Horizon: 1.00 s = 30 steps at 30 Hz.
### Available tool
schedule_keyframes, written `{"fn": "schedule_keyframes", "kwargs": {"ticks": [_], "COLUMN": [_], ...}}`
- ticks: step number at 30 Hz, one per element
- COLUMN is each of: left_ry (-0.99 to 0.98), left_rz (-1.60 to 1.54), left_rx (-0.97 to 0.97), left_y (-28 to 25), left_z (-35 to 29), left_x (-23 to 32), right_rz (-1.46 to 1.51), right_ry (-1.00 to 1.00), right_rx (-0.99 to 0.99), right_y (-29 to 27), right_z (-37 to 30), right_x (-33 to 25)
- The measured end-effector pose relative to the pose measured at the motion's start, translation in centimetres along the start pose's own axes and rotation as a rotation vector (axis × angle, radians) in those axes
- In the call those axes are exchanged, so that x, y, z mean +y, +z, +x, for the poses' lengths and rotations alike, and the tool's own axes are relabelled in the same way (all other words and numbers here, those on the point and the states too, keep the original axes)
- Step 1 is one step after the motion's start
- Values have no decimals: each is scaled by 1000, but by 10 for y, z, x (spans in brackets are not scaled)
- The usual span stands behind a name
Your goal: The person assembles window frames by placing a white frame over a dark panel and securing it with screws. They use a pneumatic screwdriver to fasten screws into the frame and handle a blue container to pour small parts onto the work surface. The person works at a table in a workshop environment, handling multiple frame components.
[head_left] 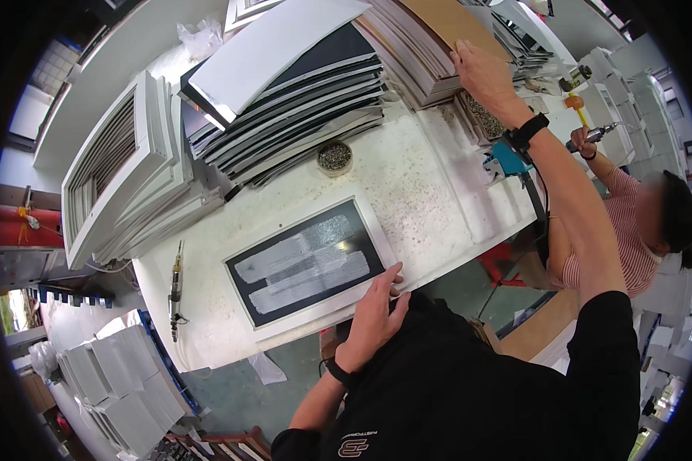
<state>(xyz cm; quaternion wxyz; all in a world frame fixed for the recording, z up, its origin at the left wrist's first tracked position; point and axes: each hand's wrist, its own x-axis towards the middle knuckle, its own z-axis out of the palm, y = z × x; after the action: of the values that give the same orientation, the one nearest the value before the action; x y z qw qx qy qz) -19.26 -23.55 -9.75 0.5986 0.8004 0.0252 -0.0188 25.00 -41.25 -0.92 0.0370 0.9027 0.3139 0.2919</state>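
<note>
Right hand (487,77) — touching one brown board (455,24) | left hand (371,321) — one white frame (375,230)

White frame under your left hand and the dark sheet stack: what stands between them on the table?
A round tub of small bits stands between the sheet stack and the white frame, seen in the head view.

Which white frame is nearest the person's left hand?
The single frame around the streaked dark panel; the stacked frames are farther from the left hand.
</note>
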Motion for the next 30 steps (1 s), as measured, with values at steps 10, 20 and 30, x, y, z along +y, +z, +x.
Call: {"fn": "schedule_keyframes", "kwargs": {"ticks": [10,20,30], "left_ry": [0,103,352], "left_rz": [51,62,-157], "left_rx": [29,-28,-136], "left_y": [-14,-10,47], "left_z": [0,-11,-51], "left_x": [-3,-28,-97], "right_rz": [87,306,470], "right_ry": [151,336,748], "right_rx": [531,860,1028], "right_y": [-83,-182,-209], "right_z": [59,-46,-344], "right_x": [74,45,13]}}
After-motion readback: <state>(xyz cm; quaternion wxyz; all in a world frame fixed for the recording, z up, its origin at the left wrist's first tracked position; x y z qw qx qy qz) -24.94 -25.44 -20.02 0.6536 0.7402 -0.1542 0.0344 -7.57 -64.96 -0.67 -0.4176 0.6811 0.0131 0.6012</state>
